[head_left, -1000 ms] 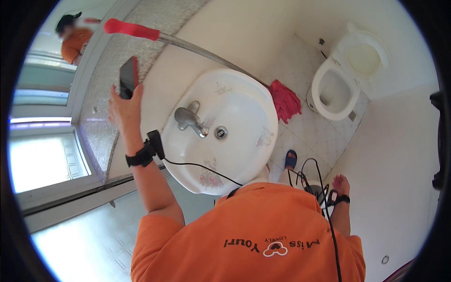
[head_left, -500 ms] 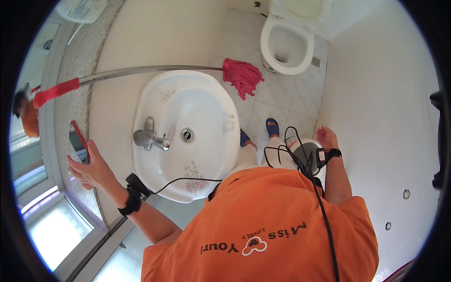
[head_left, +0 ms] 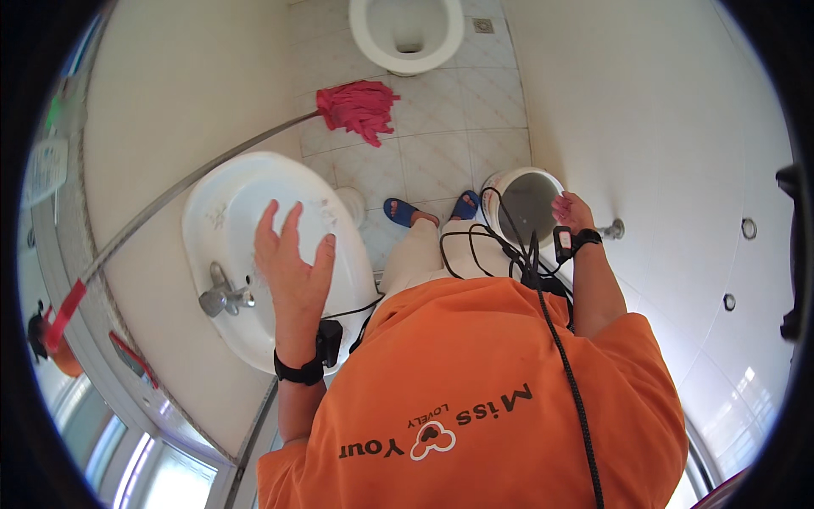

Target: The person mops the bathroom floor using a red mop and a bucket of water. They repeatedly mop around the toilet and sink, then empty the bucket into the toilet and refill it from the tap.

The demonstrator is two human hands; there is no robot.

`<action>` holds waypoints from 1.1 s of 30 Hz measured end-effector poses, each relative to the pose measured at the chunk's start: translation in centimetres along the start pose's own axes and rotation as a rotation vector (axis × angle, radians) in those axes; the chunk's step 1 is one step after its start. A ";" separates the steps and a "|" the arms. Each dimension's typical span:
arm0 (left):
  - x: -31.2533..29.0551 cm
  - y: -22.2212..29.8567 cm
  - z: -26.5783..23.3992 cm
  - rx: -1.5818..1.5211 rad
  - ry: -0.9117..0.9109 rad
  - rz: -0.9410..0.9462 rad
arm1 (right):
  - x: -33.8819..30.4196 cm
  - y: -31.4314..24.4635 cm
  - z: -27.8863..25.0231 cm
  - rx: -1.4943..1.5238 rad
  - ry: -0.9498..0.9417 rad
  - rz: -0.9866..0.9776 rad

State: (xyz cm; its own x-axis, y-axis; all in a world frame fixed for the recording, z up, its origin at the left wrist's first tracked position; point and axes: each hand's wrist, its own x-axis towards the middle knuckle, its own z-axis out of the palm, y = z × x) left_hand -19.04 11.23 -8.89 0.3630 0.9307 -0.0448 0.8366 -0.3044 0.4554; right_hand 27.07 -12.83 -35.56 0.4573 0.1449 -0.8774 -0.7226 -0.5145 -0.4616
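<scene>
My left hand [head_left: 292, 263] hovers over the white washbasin [head_left: 208, 191], fingers spread and nothing in them. Part of the bowl is hidden behind it. The chrome faucet [head_left: 222, 293] stands just left of that hand. At the right, my right hand [head_left: 574, 212] hangs beside the rim of a white bucket [head_left: 494, 191] with greyish water inside; its fingers are loosely bent, apart, and hold nothing visible. A mop with a red cloth head [head_left: 356, 109] rests on the tiles, its long handle [head_left: 182, 182] slanting past the basin to the ledge at the left.
Black cables [head_left: 551, 327] run from my wrist straps across my lap. Ahead is a white toilet [head_left: 365, 42], with a floor drain [head_left: 482, 26] to its right. A red-edged mirror [head_left: 131, 356] lies on the left ledge. A metal wall fitting [head_left: 612, 229] juts out near my right wrist.
My left hand has left the ledge by the red-edged mirror and swung right, over the basin. The view has turned rightward, showing more of the bucket. My right hand stays beside the bucket.
</scene>
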 end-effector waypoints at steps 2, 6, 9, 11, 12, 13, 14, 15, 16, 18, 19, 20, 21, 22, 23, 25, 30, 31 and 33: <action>0.0 1.4 1.8 -0.032 -0.113 0.030 | -0.2 1.5 -2.1 0.058 0.048 0.030; 0.1 3.8 4.6 -0.052 -0.260 0.087 | -1.1 4.2 -6.2 0.142 0.088 0.067; 0.4 5.1 6.3 -0.006 -0.276 0.206 | -1.1 5.2 -8.4 0.165 0.132 0.091; 0.2 6.2 7.1 -0.033 -0.319 0.223 | -1.3 6.0 -9.7 0.192 0.145 0.108; 0.2 6.6 7.5 -0.043 -0.361 0.235 | -1.2 6.2 -10.3 0.206 0.148 0.114; 0.0 7.2 7.6 -0.050 -0.352 0.256 | -1.3 6.7 -10.9 0.218 0.175 0.131; 0.1 7.4 7.9 -0.053 -0.363 0.268 | -1.0 6.6 -11.0 0.217 0.154 0.126; -0.2 7.8 7.9 -0.063 -0.354 0.295 | -1.1 6.9 -11.4 0.229 0.160 0.132; -0.2 8.1 8.1 -0.053 -0.387 0.296 | -1.1 6.9 -11.6 0.233 0.146 0.121; -0.4 8.5 8.1 -0.063 -0.416 0.292 | -1.1 6.9 -12.0 0.256 0.167 0.134; -0.4 8.6 8.1 -0.063 -0.411 0.286 | -1.0 6.8 -12.1 0.264 0.209 0.161; -0.7 8.8 8.1 -0.067 -0.416 0.276 | -0.9 6.7 -12.3 0.280 0.176 0.126; -0.6 8.8 8.2 -0.071 -0.418 0.257 | -0.3 6.3 -12.0 0.290 0.179 0.121; -0.9 9.0 8.0 -0.065 -0.428 0.228 | -0.2 6.1 -12.3 0.303 0.163 0.085; -1.0 9.0 8.0 -0.064 -0.440 0.202 | 0.2 5.8 -12.2 0.308 0.186 0.104; -1.4 9.1 7.9 -0.076 -0.460 0.174 | 0.9 5.5 -12.3 0.308 0.226 0.075; -2.2 9.1 7.6 -0.043 -0.493 0.170 | 1.0 5.5 -12.2 0.226 0.255 0.104; -2.3 9.1 7.6 -0.034 -0.511 0.156 | 0.8 5.5 -12.2 0.227 0.252 0.095; -2.4 9.1 7.6 -0.047 -0.545 0.152 | 0.6 5.3 -12.0 0.224 0.251 0.107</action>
State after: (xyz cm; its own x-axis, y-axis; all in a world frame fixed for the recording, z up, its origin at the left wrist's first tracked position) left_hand -9.20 4.68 -11.41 0.6475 0.6342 -0.4226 0.7439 -0.4058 0.5310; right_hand 29.70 -25.63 -37.00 0.4660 -0.1265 -0.8757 -0.8564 -0.3134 -0.4104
